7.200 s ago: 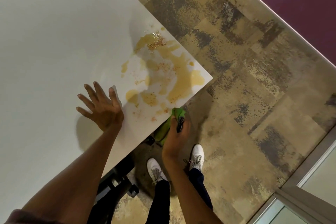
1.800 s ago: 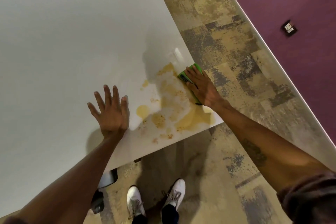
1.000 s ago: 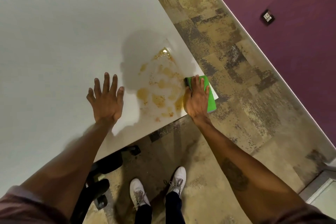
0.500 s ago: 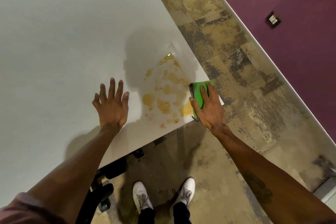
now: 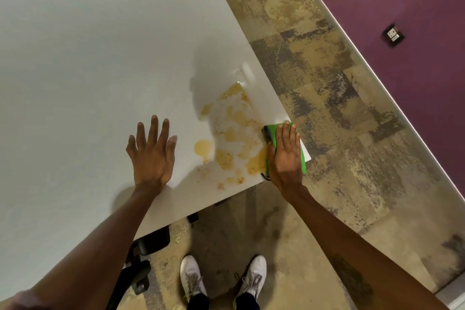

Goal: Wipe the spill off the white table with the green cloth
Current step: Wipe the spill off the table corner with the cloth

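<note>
The right hand is sliding the folded green cloth back toward the near corner of the flat white bench, and the yellow-brown sticky spill is looking thinner than a moment ago. It is lying flat, fingers together, pressing the cloth down just beside the spill. To do well, it should push hard and sweep left over every blotch, while the left hand is resting open and empty, fingers spread.

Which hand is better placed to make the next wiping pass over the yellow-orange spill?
The right hand: it presses the folded green cloth flat at the edge of the yellow-orange spill. The left hand lies spread on the white table, empty.
</note>
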Tool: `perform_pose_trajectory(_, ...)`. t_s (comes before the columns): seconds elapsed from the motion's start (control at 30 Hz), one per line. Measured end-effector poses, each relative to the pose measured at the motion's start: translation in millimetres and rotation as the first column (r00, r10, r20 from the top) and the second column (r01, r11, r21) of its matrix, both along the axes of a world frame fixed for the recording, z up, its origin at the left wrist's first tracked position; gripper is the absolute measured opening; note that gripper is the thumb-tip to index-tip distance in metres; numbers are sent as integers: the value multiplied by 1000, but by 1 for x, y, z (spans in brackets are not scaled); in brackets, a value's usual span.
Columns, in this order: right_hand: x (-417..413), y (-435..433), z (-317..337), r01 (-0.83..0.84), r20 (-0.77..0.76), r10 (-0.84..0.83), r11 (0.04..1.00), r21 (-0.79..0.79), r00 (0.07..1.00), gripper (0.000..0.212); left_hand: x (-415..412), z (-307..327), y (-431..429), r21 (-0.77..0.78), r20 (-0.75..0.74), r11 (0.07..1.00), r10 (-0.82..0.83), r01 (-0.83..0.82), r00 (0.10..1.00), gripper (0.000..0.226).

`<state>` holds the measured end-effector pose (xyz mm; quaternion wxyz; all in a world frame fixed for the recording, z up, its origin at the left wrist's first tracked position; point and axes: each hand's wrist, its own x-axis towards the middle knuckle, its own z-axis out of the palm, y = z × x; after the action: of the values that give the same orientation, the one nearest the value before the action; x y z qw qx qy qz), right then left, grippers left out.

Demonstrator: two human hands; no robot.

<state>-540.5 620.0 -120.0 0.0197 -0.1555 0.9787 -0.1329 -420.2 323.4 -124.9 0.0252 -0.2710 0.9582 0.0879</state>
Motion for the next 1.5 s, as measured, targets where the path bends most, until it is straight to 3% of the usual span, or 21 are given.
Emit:
perform_pose_trajectory(0.47, -56, -51, -1, -10, 49, 17, 988, -152, 999, 52, 2, -11, -3, 5, -67, 1000, -13, 13, 998, 61)
perform_pose_trajectory(0.63, -70, -58, -4, -51, 22, 54, 993, -111, 998, 62, 1, -14, -3, 58, -85, 998, 13, -8, 996, 58)
perform_pose_trajectory(0.87, -104, -74, -6, -56, 26, 63, 975, -216, 998, 48, 1, -12, -4, 85, -71, 996, 18, -12, 997, 61)
perform_pose_trajectory(1.1, -152, -108, -8, -81, 10, 86, 965, -248, 996, 48, -2, -8, -4, 66, -47, 997, 32, -29, 998, 69)
perform_pose_trajectory(1.5, -222, -137, 7, -276, 139, 332, 907, -320, 933, 50, -4, -5, -4, 116, -53, 992, 46, -39, 998, 68)
